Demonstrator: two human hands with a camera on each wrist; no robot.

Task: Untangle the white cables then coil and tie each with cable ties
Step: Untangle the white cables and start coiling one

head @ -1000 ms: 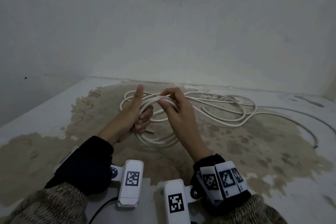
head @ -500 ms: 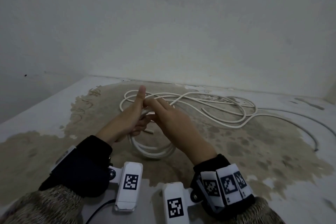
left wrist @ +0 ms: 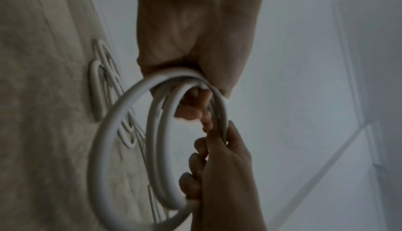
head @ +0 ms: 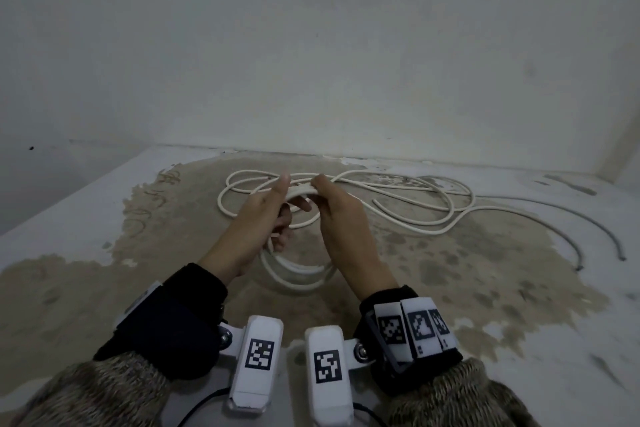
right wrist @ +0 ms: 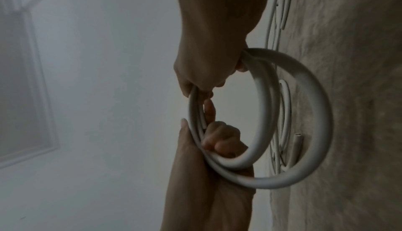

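Both hands (head: 258, 218) grip coil (head: 298, 276) — raised

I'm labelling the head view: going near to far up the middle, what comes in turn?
White tagged wrist cameras → hanging coil of white cable → both hands, left hand, right hand → loose white cable on the floor → pale wall.

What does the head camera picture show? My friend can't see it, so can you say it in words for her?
Two hands hold up a small coil of white cable: the left hand grips its top and the right hand pinches it beside the left. Behind them more loose white cable lies in loops on a stained floor by a pale wall.
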